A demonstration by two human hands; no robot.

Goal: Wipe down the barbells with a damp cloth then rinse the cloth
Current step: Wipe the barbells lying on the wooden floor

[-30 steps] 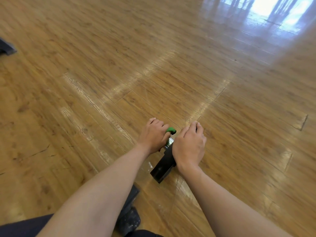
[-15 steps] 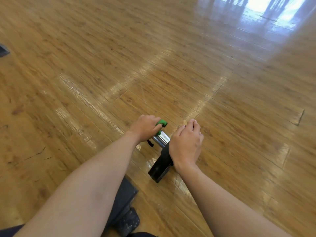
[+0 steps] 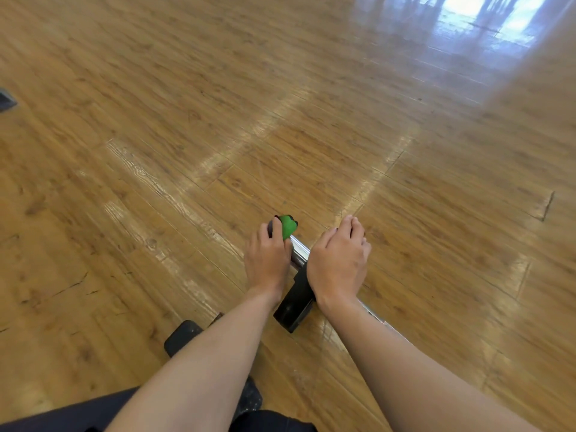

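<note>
Barbell [image 3: 299, 253]: laid on the floor [image 3: 187, 120], its chrome end seen between the hands.
Cloth [image 3: 287, 227]: green, held against the bar's end, gripped by the left hand [image 3: 269, 257].
Right hand [image 3: 338, 263]: laid over the black plate [image 3: 294, 304]; whether the plate is gripped cannot be told.

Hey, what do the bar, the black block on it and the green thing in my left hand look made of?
The bar looks like polished metal, probably chromed steel: silver and mirror-bright. The black block is smooth and hard-edged, coated metal or plastic; I cannot tell which. The green thing seems soft cloth or sponge, matte, bunched in the left hand.
</note>
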